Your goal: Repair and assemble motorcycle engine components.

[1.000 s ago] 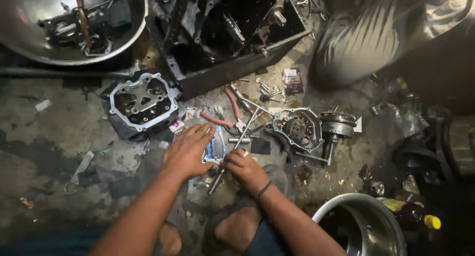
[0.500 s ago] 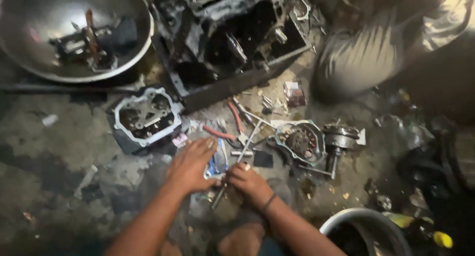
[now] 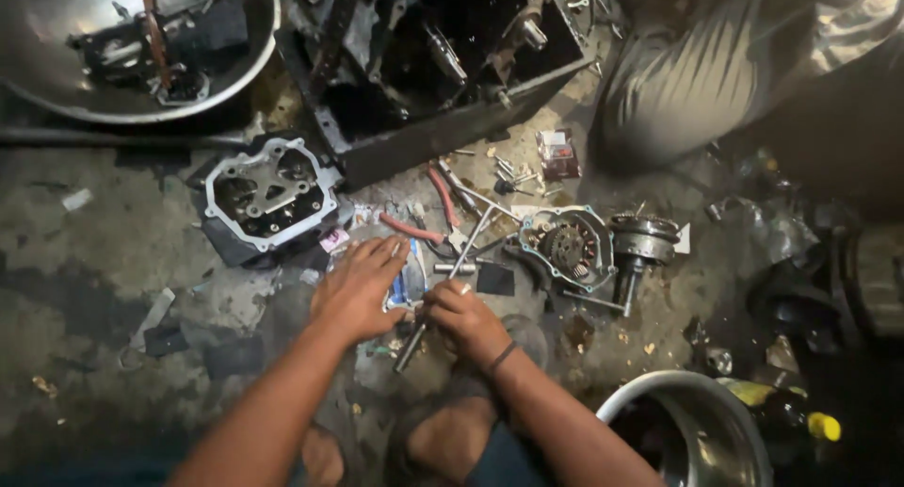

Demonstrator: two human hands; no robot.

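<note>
My left hand (image 3: 356, 289) lies flat with spread fingers on a small blue-and-white packet (image 3: 410, 284) on the dirty floor. My right hand (image 3: 460, 317) is closed around the shaft of a T-handle metal wrench (image 3: 461, 257) that runs from lower left to upper right. Red-handled pliers (image 3: 428, 214) lie just beyond my fingers. A grey engine cylinder head (image 3: 268, 197) sits to the upper left of my left hand. An engine side cover with a round coil (image 3: 567, 249) lies to the right of the wrench.
A black tray of engine parts (image 3: 443, 63) stands ahead. A large metal bowl (image 3: 122, 44) with parts is at top left, another bowl (image 3: 692, 430) at bottom right beside a yellow-capped bottle (image 3: 786, 412). Another person's trouser leg (image 3: 716, 63) crouches at top right. Bolts litter the floor.
Both hands stay on the packet and wrench. The view has shifted slightly, so the hands and parts sit a little lower and to the right in the frame.
</note>
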